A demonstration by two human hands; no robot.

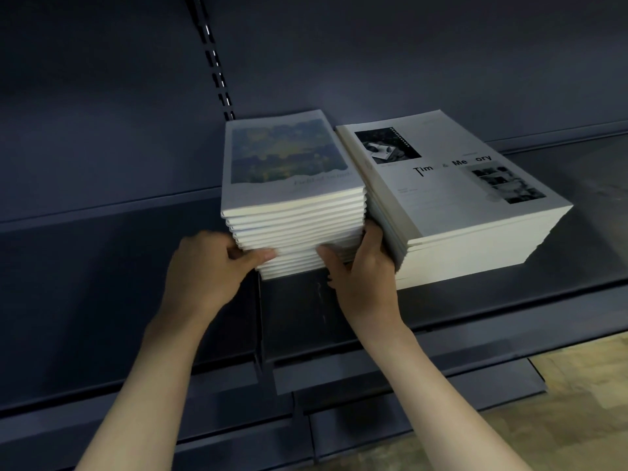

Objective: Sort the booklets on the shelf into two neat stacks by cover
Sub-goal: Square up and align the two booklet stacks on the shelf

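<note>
Two stacks of booklets stand side by side on the dark shelf [102, 260]. The left stack [292, 212] has a blue and yellow painted cover on top and its lower booklets sit slightly staggered. The right stack [452, 212] shows a pale cover with black-and-white photos and the words "Time & Memory". My left hand [210, 266] presses on the lower left front corner of the left stack, thumb against the edges. My right hand [363, 266] grips that stack's lower right corner, its fingers wedged in the gap between the two stacks.
A slotted metal upright [217, 66] runs up the dark back panel behind the left stack. A seam between shelf panels [260, 317] lies below the left stack. The shelf's front lip [441, 338] is near my forearms. Lower shelves and a tan floor [584, 375] show at bottom right.
</note>
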